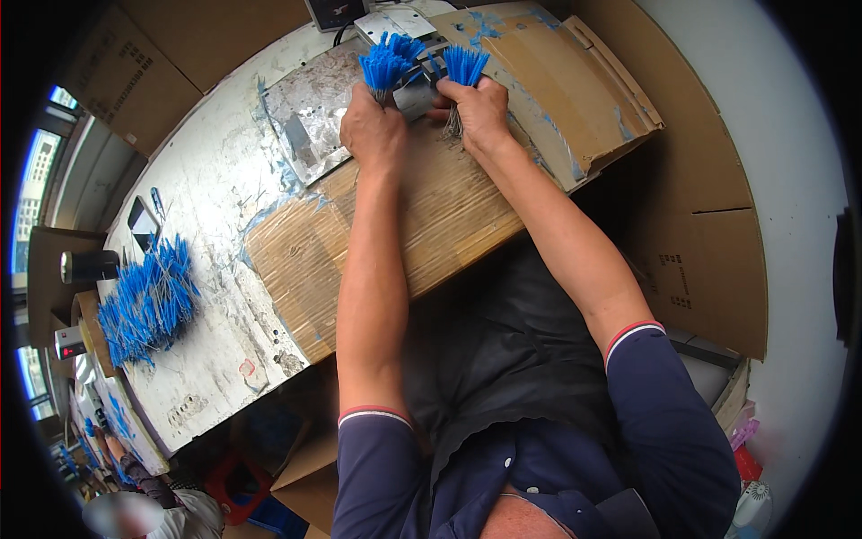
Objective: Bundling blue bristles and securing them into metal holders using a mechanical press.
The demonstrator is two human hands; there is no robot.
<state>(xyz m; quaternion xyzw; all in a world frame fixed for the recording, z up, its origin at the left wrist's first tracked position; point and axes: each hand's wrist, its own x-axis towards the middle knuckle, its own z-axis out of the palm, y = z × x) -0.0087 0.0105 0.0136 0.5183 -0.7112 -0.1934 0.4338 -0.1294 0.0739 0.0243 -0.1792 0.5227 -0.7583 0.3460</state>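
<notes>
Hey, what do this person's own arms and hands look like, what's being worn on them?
Both forearms are bare. The left hand and right hand wear no gloves; no ring or watch shows. The short sleeves are dark navy, each with a cuff edged by a thin red and white stripe.

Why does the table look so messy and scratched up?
The white worktable is smeared with blue stains and its surface is worn and flaking. The flattened brown cardboard sheet on it is frayed and blue-streaked too. A loose pile of blue-tipped wires lies scattered at the table's left edge. The left hand and right hand each grip a blue-tipped bundle.
</notes>
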